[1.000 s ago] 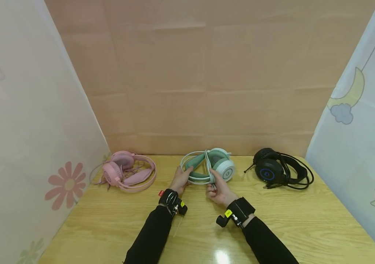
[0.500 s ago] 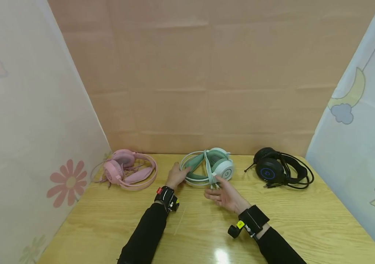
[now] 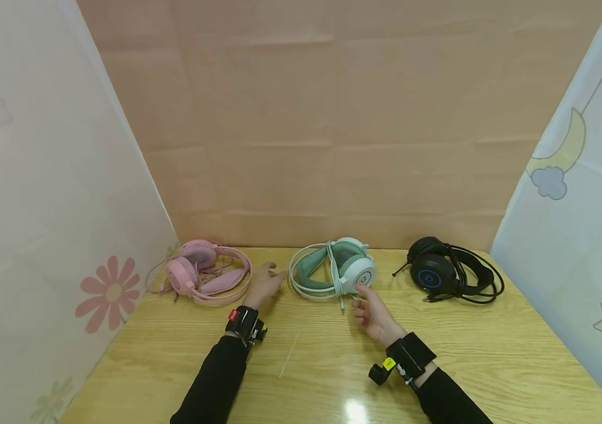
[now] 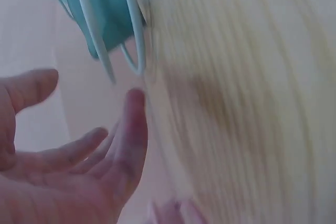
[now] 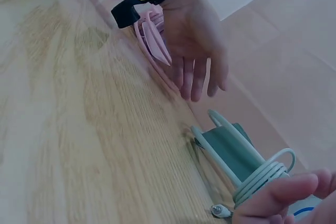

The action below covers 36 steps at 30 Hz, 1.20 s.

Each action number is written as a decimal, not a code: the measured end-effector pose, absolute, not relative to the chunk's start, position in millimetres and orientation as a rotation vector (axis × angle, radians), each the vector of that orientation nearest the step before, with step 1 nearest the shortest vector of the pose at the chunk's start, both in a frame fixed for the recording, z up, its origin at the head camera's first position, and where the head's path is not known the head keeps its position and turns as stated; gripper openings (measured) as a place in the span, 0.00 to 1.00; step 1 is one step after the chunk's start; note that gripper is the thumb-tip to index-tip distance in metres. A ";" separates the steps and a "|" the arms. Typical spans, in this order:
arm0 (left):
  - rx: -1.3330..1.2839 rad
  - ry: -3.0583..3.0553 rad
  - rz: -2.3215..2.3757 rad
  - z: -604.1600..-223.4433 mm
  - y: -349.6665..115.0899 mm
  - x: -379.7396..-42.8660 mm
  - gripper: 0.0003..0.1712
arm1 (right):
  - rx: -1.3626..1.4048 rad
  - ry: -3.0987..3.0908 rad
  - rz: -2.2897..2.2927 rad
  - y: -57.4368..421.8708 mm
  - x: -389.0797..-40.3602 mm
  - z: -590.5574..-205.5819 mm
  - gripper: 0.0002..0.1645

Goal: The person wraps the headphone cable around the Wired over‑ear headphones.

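Observation:
A white and green headset [image 3: 358, 272] lies mid-table near the back wall, its white cable wound in a bundle across the headband. My left hand [image 3: 264, 287] hovers to its left with fingers spread, holding nothing; in the left wrist view a gap separates its fingers from the headset's green headband pad [image 4: 107, 11]. My right hand [image 3: 376, 318] is at the front of the right ear cup, its fingers loosely bent and its thumb by the cup. From the right wrist view, that hand is beside the wound cable [image 5: 257, 182], and a cable plug [image 5: 221, 211] sticks out near the fingers.
To the left lies a pink headset [image 3: 222, 284] with its thin cable, close to my left hand. At the right rests a black headset [image 3: 433, 277] with a boom microphone. A brown paper wall [image 3: 333, 147] closes off the table's back edge; patterned panels flank both sides.
Both hands have let go of the white and green headset. The left moved left toward the pink headset; the right drew back slightly to the right. The headset stays about where it was.

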State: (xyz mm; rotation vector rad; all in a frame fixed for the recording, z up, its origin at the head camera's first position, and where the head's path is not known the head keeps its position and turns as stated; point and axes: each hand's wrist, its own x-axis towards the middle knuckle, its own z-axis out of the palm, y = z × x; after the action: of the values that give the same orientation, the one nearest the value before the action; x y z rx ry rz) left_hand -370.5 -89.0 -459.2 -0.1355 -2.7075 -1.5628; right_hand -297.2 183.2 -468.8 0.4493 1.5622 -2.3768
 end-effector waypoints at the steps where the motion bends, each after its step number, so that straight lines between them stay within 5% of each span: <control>1: -0.129 -2.703 -1.510 -458.7 -92.9 -368.6 0.32 | 0.434 1.577 -2.369 182.5 -297.0 -469.2 0.17; 8: -0.137 -2.694 -1.183 -447.0 -120.7 -358.5 0.27 | 0.388 1.605 -2.396 176.0 -296.9 -470.4 0.05; 15: -0.106 -2.789 -0.754 -437.5 -151.6 -354.7 0.21 | 0.375 1.557 -2.433 173.9 -297.1 -466.8 0.07; 23: -0.017 -3.041 -0.463 -451.2 -177.2 -346.1 0.50 | 0.347 1.528 -2.426 170.8 -294.1 -465.1 0.06; 36: -0.105 -3.084 -0.381 -458.2 -193.9 -352.9 0.35 | 0.297 1.473 -2.401 155.1 -294.7 -468.9 0.07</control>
State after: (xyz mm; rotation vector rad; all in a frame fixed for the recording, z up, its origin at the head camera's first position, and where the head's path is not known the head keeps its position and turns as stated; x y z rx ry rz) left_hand -352.9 -193.9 -458.2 -0.1052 -3.0839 -0.3813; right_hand -294.7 155.1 -468.9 0.2970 1.4731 -2.4008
